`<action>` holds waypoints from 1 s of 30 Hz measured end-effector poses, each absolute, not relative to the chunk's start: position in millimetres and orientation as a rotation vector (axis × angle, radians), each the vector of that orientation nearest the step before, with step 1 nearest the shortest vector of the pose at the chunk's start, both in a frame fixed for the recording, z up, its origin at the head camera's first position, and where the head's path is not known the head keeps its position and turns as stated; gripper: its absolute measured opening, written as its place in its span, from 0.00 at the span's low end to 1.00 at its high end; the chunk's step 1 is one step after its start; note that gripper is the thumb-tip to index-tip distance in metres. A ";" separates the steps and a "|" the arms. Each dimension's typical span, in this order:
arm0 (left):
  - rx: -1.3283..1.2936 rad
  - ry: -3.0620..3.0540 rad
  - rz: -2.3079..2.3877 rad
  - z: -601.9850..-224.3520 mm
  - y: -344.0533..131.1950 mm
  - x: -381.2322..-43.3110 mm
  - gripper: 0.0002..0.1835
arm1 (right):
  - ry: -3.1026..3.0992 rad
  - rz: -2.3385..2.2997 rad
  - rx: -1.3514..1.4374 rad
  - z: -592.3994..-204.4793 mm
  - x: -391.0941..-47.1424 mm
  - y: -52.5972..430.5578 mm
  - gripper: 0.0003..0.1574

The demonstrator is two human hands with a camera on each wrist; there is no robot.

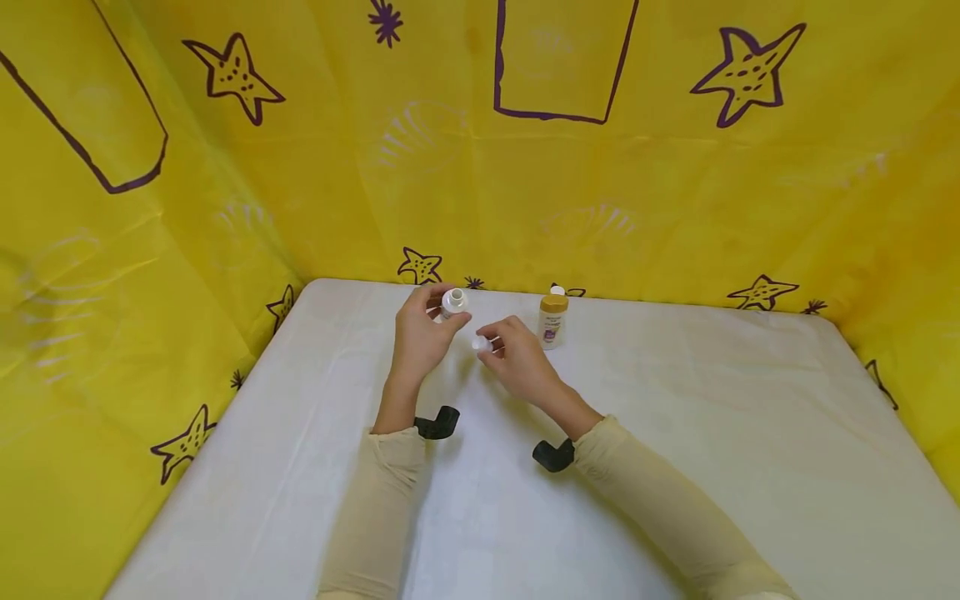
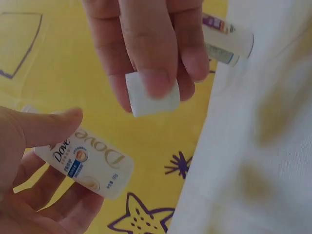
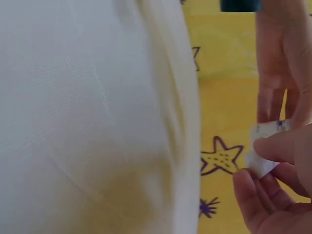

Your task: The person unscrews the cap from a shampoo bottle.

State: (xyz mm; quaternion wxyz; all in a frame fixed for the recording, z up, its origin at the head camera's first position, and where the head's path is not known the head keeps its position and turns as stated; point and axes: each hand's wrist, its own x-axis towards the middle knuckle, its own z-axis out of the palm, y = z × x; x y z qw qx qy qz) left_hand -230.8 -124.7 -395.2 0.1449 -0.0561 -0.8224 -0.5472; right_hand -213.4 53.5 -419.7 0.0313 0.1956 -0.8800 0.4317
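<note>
My left hand (image 1: 423, 337) grips a small white Dove bottle (image 1: 453, 302), its uncapped mouth facing up toward the head camera. In the left wrist view the printed label of the bottle (image 2: 109, 168) shows between thumb and fingers. Just right of it, my right hand (image 1: 521, 362) pinches a white cap (image 1: 481, 342) between thumb and fingers, apart from the bottle. The cap (image 2: 141, 100) looks short and cylindrical in the left wrist view. In the right wrist view the cap (image 3: 259, 165) overlaps the bottle's outline, and fingers partly cover both.
A white bottle with a gold cap (image 1: 553, 321) stands on the white-covered table (image 1: 675, 417) beyond my right hand. Behind it shows another white cap (image 1: 557, 289), its container mostly hidden. Yellow fabric walls (image 1: 465, 183) with drawn starfish border the table's back and sides.
</note>
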 end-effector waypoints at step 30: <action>0.170 -2.617 -1.554 -431.9 -144.8 -249.0 0.26 | -2.925 1.252 0.417 -461.4 -261.2 16.6 0.15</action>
